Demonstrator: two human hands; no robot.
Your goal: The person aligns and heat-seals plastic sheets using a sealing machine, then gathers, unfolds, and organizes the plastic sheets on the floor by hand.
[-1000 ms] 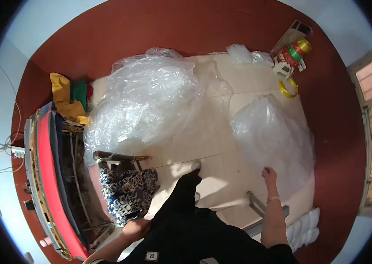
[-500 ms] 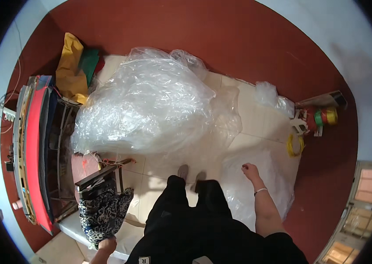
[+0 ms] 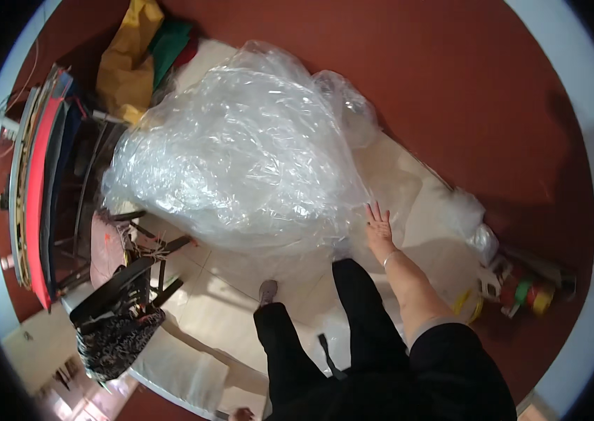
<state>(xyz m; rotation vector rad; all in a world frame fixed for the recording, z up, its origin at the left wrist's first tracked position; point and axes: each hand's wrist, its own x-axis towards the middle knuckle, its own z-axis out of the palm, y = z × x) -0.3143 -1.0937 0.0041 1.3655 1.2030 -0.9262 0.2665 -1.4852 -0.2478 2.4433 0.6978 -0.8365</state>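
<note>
My right hand (image 3: 379, 226) reaches forward with its fingers spread and nothing in them. It is beside the right edge of a large heap of clear plastic sheeting (image 3: 241, 151) on the tiled floor; whether it touches the plastic I cannot tell. Only a small part of my left hand (image 3: 242, 415) shows at the lower edge, so its fingers cannot be made out. Up and left of it, a black-and-white patterned cloth (image 3: 118, 344) hangs by a dark-framed stool (image 3: 111, 291), apart from that hand.
Flat boards, one red (image 3: 38, 203), lean along the left wall. Yellow sheeting (image 3: 127, 67) stands at the far left. A pink bundle (image 3: 106, 245) is near the stool. At right lie a small plastic bundle (image 3: 464, 210) and coloured tape rolls (image 3: 532, 295).
My left hand has left the patterned cloth and dropped toward the lower edge. My right hand has reached forward and its fingers have spread. My body has stepped and turned.
</note>
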